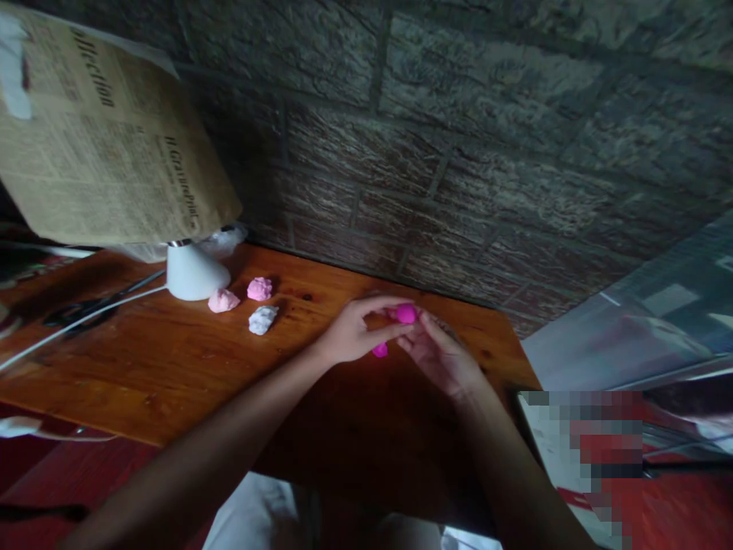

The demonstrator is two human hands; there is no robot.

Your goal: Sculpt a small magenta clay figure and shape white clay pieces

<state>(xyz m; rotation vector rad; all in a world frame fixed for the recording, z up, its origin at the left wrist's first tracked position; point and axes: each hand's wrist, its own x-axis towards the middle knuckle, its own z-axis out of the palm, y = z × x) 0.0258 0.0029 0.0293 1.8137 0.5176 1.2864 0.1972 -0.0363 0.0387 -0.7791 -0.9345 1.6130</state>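
A smooth, bright magenta lump point(406, 313) is pinched between the thumb and fingers of my left hand point(355, 330). My right hand point(443, 355) meets it from the other side, its fingertips closed against the lump. Just below my left thumb shows a second, smaller magenta piece point(379, 349); whether it lies on the table or touches a hand I cannot tell. Off to the left on the wooden table point(143, 359) sit a pale pink crumpled lump point(223, 300), a brighter pink one point(259, 288) and a white one point(263, 320).
A lamp with a white base point(195, 273) and newsprint-patterned shade point(120, 145) stands at the left. Its white cord point(85, 325) crosses the table near dark scissors point(72, 313). A stone-patterned wall point(366, 153) rises behind; a translucent panel point(641, 305) is at right.
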